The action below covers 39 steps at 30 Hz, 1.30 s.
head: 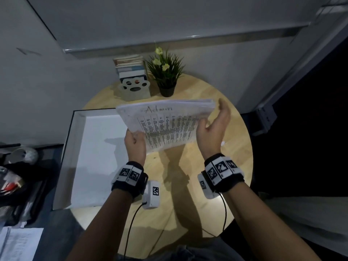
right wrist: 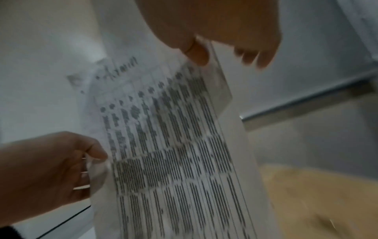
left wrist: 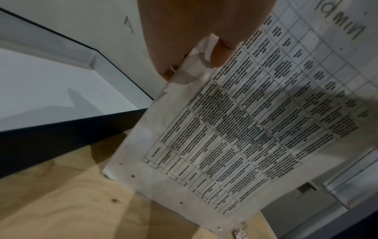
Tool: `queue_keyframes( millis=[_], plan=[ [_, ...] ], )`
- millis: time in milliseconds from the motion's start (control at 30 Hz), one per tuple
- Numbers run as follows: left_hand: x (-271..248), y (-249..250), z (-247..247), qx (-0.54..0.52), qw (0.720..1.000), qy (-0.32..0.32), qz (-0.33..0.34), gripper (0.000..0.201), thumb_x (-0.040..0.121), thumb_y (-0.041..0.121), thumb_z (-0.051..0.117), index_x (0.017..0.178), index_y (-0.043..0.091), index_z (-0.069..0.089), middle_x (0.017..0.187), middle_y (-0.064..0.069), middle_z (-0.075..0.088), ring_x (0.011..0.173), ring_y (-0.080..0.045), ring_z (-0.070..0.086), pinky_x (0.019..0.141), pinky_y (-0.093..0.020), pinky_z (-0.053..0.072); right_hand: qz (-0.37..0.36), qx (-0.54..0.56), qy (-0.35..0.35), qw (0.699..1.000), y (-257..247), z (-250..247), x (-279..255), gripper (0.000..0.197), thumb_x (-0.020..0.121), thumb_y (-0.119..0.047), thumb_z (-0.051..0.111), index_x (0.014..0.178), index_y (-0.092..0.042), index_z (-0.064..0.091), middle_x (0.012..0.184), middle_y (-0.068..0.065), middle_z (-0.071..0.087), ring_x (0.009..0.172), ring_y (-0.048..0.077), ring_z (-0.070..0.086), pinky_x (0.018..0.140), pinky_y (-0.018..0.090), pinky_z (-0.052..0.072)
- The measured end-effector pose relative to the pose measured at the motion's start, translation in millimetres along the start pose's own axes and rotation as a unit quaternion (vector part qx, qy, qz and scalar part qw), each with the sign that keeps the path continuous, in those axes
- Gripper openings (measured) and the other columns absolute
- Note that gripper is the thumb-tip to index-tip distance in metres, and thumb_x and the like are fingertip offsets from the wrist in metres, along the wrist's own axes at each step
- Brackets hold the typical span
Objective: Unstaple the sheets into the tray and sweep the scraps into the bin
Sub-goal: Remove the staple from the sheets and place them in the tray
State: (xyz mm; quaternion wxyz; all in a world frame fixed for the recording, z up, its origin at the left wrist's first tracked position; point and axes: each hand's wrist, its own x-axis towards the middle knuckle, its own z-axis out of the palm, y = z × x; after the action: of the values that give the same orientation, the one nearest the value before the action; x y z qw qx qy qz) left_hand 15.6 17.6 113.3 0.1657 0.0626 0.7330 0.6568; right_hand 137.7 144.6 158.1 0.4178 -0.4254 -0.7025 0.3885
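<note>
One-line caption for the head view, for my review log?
Left hand pinches a corner of the printed sheets above the round table, right hand open alongside, tray beside.

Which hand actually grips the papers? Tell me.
The left hand: its thumb and fingers pinch the crumpled near corner of the papers. The right hand is open, with only its thumb resting at their right edge.

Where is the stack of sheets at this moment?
In the head view the stack of sheets is in the air above the round table, between both hands, right of the tray.
</note>
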Motion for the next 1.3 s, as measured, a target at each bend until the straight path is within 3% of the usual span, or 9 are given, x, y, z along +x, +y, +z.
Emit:
queue_keyframes(
  millis=[133, 233, 333, 567, 700, 867, 1033, 1100, 1300],
  plan=[
    [1.9, -3.4, -3.0, 0.015, 1.0, -0.007, -0.011, 0.019, 0.088, 0.003, 0.044, 0.103, 0.012, 0.052, 0.09, -0.002, 0.061, 0.091, -0.027, 0.059, 0.076, -0.042, 0.047, -0.3, -0.191, -0.006, 0.935, -41.7, 4.7, -6.9, 0.065, 0.077, -0.011, 0.049, 0.139, -0.003, 0.029, 0.145, 0.018, 0.042, 0.137, 0.027, 0.027, 0.119, 0.047, 0.007],
    [1.2, -1.7, -3.5, -0.005, 1.0, -0.018, 0.009, 0.028, 0.088, -0.001, 0.041, 0.111, 0.007, 0.054, 0.107, -0.01, 0.062, 0.099, -0.021, 0.06, 0.084, -0.028, 0.051, -0.39, -0.278, -0.087, 0.874, -54.5, 26.6, -8.6, 0.066, 0.076, -0.006, 0.051, 0.14, -0.007, 0.036, 0.146, 0.011, 0.046, 0.14, 0.028, 0.028, 0.116, 0.052, -0.003],
    [-0.5, 1.2, -3.9, -0.001, 1.0, -0.018, 0.018, 0.028, 0.089, -0.003, 0.039, 0.114, 0.003, 0.053, 0.106, -0.01, 0.061, 0.096, -0.016, 0.058, 0.076, -0.014, 0.049, -0.395, -0.318, -0.123, 0.853, -59.1, 35.8, -6.0, 0.056, 0.078, -0.006, 0.043, 0.134, -0.005, 0.05, 0.135, 0.01, 0.057, 0.136, 0.03, 0.041, 0.114, 0.056, -0.003],
    [1.8, -2.1, -5.4, 0.001, 0.999, -0.03, -0.014, 0.019, 0.087, 0.004, 0.044, 0.098, 0.016, 0.054, 0.098, -0.008, 0.062, 0.098, -0.039, 0.059, 0.073, -0.042, 0.044, -0.323, -0.359, -0.079, 0.872, -41.2, -3.9, 19.6, 0.037, 0.08, -0.005, 0.043, 0.111, -0.011, 0.062, 0.103, 0.005, 0.066, 0.107, 0.028, 0.058, 0.112, 0.051, 0.013],
    [1.2, 0.7, -2.9, 0.001, 0.999, -0.047, -0.019, 0.021, 0.086, 0.0, 0.041, 0.097, 0.012, 0.054, 0.096, -0.008, 0.062, 0.095, -0.036, 0.059, 0.073, -0.042, 0.043, -0.339, -0.374, -0.075, 0.86, -34.1, -13.5, 31.2, 0.025, 0.077, -0.002, 0.048, 0.095, -0.011, 0.064, 0.087, 0.007, 0.063, 0.082, 0.03, 0.058, 0.085, 0.036, 0.031],
    [-0.7, 18.8, -17.8, 0.061, 0.992, 0.054, 0.099, 0.053, 0.073, 0.015, 0.046, 0.126, 0.023, 0.043, 0.134, -0.006, 0.043, 0.128, -0.026, 0.037, 0.107, -0.053, 0.034, -0.357, -0.385, -0.081, 0.847, -37.9, -11.9, 33.9, 0.026, 0.072, 0.001, 0.051, 0.093, -0.01, 0.063, 0.085, 0.007, 0.062, 0.078, 0.028, 0.056, 0.072, 0.032, 0.027],
    [-24.6, 80.7, -2.7, 0.335, 0.804, 0.039, 0.489, 0.059, 0.078, 0.02, 0.052, 0.133, 0.009, 0.035, 0.141, -0.013, 0.039, 0.134, -0.026, 0.023, 0.113, -0.039, 0.012, -0.361, -0.388, -0.088, 0.844, -40.5, -10.4, 36.3, 0.025, 0.072, 0.002, 0.051, 0.091, -0.009, 0.063, 0.084, 0.008, 0.062, 0.077, 0.028, 0.056, 0.07, 0.032, 0.026],
    [-19.8, 86.9, 9.5, 0.432, 0.735, -0.01, 0.523, 0.051, 0.082, 0.018, 0.048, 0.132, 0.012, 0.041, 0.136, -0.009, 0.051, 0.131, -0.024, 0.026, 0.109, -0.042, 0.015, -0.362, -0.386, -0.092, 0.843, -41.5, -10.6, 35.4, 0.024, 0.074, 0.001, 0.05, 0.092, -0.009, 0.062, 0.085, 0.009, 0.063, 0.078, 0.029, 0.057, 0.07, 0.033, 0.027],
    [-8.7, 91.4, 4.8, 0.522, 0.669, -0.044, 0.527, 0.023, 0.092, 0.016, 0.044, 0.112, 0.015, 0.056, 0.099, -0.005, 0.065, 0.094, -0.026, 0.057, 0.092, -0.036, 0.024, -0.367, -0.378, -0.1, 0.844, -41.1, -15.4, 29.3, 0.026, 0.072, 0.0, 0.052, 0.094, -0.011, 0.062, 0.085, 0.007, 0.062, 0.078, 0.028, 0.056, 0.07, 0.031, 0.026]
  ],
)
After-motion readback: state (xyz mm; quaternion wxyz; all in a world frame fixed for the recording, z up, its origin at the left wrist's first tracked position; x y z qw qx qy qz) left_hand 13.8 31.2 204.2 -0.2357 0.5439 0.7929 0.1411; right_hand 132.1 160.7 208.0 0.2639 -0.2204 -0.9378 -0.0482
